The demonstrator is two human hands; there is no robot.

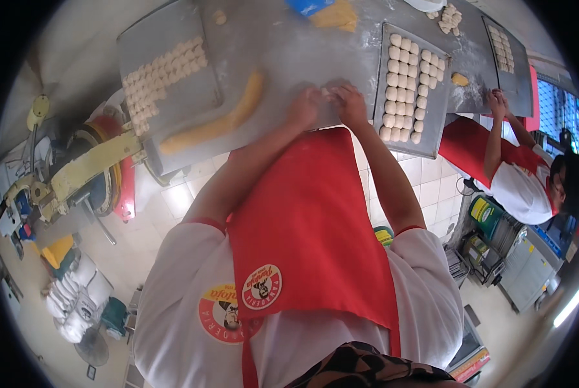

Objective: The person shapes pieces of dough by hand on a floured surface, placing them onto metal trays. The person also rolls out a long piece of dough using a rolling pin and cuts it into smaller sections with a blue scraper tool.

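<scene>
My left hand (304,108) and my right hand (348,105) meet over the near edge of the grey metal worktable (283,45). Both are closed, fingertips close together, on a small pale piece of dough (326,93) that the fingers largely cover. Left of my hands, a long yellow roll of dough (241,107) lies bent across the table. To the right, a metal tray (439,110) holds rows of round dough balls (401,81). Another metal tray (183,94), at the left, carries many smaller dough pieces (163,74).
A co-worker in a red apron (464,142) works at the right, hands (496,103) at the table edge. A yellow dough lump (459,79) and a third tray (511,77) are there. A blue-and-yellow bag (331,13) lies at the back. Machinery (92,168) stands left.
</scene>
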